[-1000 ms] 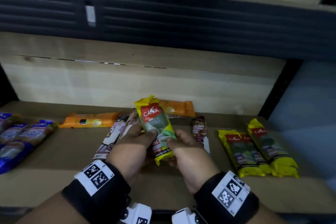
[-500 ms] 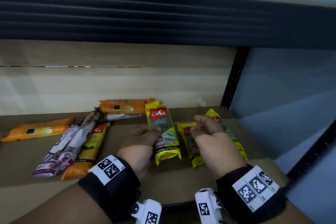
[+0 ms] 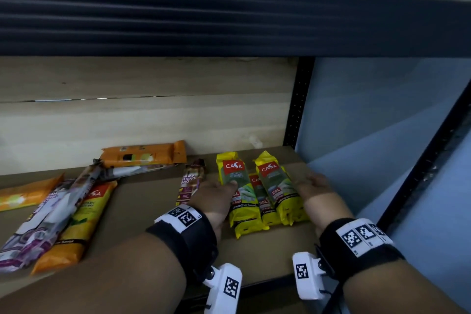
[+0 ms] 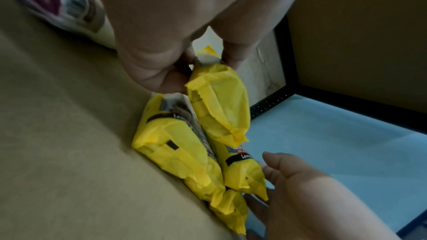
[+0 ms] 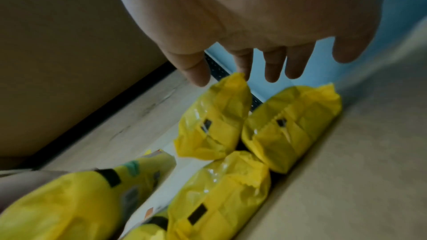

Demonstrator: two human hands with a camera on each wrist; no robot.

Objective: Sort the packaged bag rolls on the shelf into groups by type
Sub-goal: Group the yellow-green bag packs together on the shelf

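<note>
My left hand (image 3: 216, 196) grips a yellow CASA bag roll pack (image 3: 235, 181) by its middle, thumb on top, low over the shelf board (image 3: 142, 211). The left wrist view shows the fingers (image 4: 161, 72) pinching that pack (image 4: 219, 101). Right beside it lie two more yellow CASA packs (image 3: 276, 186) (image 3: 261, 201) of the same kind. My right hand (image 3: 313, 183) is at the right side of this group, fingers spread and holding nothing. In the right wrist view its fingers (image 5: 272, 65) hover just over the yellow pack ends (image 5: 215, 121).
A drawstring bag pack (image 3: 191, 183) lies left of my left hand. Orange packs (image 3: 142, 155) (image 3: 81, 227) and purple-white drawstring packs (image 3: 51, 216) lie mixed further left. A black shelf post (image 3: 298, 109) and a blue wall (image 3: 369, 135) bound the right end.
My left hand has carried the yellow pack rightwards to the yellow group. My right hand let go of it and moved to the group's right side. The view turned right.
</note>
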